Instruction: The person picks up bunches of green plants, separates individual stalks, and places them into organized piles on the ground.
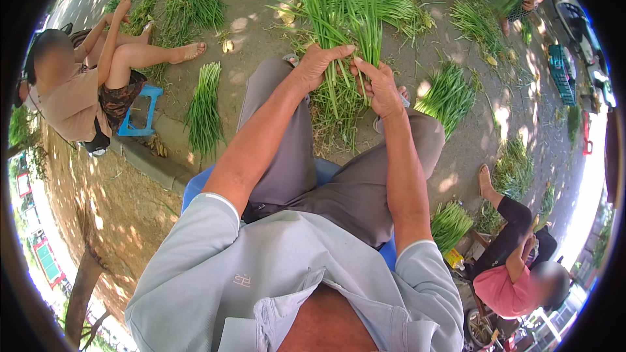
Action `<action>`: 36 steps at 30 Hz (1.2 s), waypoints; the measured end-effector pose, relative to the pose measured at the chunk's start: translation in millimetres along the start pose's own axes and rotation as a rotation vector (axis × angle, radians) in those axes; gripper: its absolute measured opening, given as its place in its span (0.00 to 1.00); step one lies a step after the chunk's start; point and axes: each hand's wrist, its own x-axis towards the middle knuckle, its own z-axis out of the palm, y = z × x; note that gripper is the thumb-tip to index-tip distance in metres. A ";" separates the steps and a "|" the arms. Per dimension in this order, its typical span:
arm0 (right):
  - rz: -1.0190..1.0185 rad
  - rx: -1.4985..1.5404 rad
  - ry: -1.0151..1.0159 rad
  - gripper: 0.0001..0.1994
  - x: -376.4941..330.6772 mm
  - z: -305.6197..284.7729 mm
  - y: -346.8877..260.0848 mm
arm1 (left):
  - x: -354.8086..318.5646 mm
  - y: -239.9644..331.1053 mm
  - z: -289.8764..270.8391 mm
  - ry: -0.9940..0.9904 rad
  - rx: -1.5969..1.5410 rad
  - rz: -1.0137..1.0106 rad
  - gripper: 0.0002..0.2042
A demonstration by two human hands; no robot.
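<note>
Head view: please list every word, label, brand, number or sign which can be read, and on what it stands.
Grey shirt: a small pale mark on the chest; I do not copy it out.
Yellow package: any print is too small to read.
Green stalks in the left hand and right hand: no text seen.
Elsewhere: nothing clear enough to read.

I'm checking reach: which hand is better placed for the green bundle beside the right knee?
Probably the right hand: it is nearer the bundle; the left hand is farther across. Both hold greens.
</note>
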 end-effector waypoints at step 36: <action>-0.052 -0.079 0.156 0.09 -28.8 -28.3 -1.6 | -4.7 15.4 -24.3 0.214 -0.287 0.130 0.09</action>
